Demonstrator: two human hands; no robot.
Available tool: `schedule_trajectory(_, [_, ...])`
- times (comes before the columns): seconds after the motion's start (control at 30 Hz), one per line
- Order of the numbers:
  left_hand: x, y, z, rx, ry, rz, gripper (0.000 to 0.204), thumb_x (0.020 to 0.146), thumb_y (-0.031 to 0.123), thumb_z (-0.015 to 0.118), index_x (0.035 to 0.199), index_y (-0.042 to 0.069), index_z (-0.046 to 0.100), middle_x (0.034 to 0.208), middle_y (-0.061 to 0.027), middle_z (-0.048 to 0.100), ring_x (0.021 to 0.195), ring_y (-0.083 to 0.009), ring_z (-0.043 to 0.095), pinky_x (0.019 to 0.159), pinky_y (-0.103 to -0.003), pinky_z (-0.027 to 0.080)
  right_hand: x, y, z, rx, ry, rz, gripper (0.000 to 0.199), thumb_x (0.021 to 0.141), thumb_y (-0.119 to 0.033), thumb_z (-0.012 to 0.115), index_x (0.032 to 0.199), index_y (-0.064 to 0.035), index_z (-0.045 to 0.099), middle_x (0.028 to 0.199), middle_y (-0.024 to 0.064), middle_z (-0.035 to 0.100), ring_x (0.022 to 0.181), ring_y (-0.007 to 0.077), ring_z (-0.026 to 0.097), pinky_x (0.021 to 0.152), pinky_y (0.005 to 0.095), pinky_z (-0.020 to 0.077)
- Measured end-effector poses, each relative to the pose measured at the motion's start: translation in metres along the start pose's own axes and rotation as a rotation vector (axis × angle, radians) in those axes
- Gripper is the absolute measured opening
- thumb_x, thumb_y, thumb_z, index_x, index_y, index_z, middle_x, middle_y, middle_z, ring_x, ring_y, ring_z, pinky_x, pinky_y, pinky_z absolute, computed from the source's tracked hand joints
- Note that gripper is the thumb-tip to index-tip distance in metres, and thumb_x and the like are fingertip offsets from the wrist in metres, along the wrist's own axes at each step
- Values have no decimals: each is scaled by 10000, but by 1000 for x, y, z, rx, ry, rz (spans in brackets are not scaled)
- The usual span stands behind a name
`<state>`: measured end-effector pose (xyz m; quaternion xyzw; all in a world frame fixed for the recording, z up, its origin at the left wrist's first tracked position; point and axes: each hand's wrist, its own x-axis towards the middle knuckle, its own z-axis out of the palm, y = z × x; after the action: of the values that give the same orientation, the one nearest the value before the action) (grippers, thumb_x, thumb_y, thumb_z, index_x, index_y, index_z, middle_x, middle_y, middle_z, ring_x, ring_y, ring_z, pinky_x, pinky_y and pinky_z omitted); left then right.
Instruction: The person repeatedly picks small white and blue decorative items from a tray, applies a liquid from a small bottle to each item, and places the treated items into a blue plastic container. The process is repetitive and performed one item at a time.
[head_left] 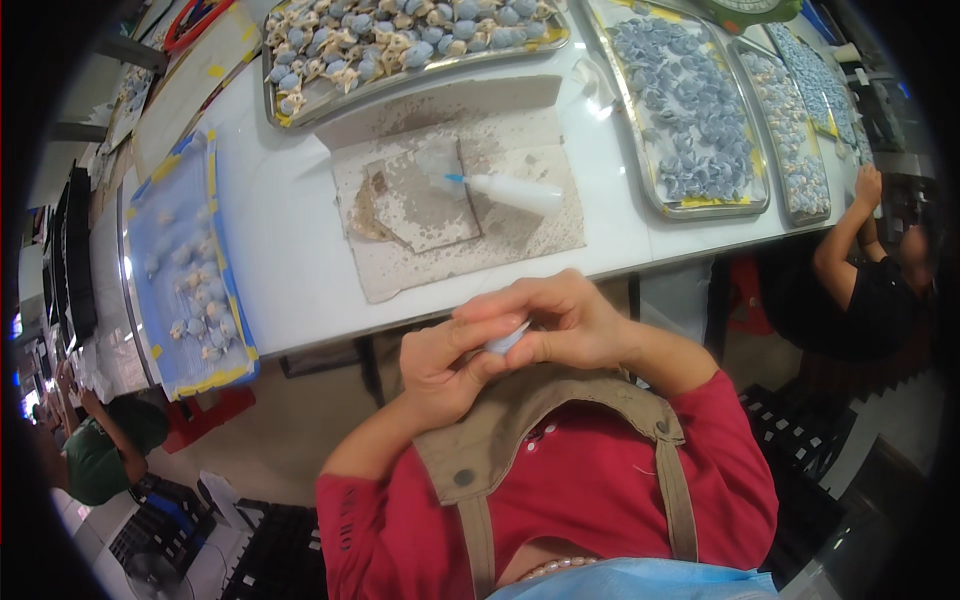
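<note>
Because the two hands meet close to the chest, just off the near edge of the white surface, the small pale blue-white piece sits where both can work it at once: the left hand curls under and around it, its fingers pressed onto the piece, while the right hand folds over from above, its fingers pinching the same piece so that only a sliver shows between them. On the surface straight ahead lies a stained grey mat with a smaller stained sheet on top, and a white squeeze bottle with a blue tip rests on its side there, apparently so that drips land on the mat rather than on the surface, within easy reach of either hand. Metal trays ring this spot: one of blue and cream pieces beyond the mat, one of blue pieces to the right, and a blue-lined tray with a few pieces to the left. At the far right another person's arm reaches up to the surface.
</note>
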<state>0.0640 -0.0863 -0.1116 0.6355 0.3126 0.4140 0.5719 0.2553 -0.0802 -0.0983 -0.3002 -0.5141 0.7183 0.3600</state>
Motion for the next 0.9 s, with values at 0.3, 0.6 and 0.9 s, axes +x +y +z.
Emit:
schedule_trajectory(0.3, [-3,9,-33,60,203,-105,267,756,32,681,1017,0,635,947,-76,664,834,-127,621,708,-230,488,17,-12,-33,-735,290,-350,231,769,-95,680,997,-65,658,839,74,661,769,199,632,682,292,491])
schedule_trajectory(0.6, [-10,2,-182,1040,1005,-199,267,796,127,676,1041,30,634,794,-62,616,645,-121,548,591,-249,462,51,-21,-155,-1783,917,-249,131,752,-189,661,831,-85,654,896,49,605,909,222,523,831,401,340])
schedule_trajectory(0.9, [-14,-9,-199,1439,1040,-13,261,809,134,653,1037,10,626,1082,-137,603,976,-224,576,768,-312,490,33,-21,-89,-1249,562,-140,332,730,-251,687,992,-66,605,951,84,579,890,293,543,772,376,435])
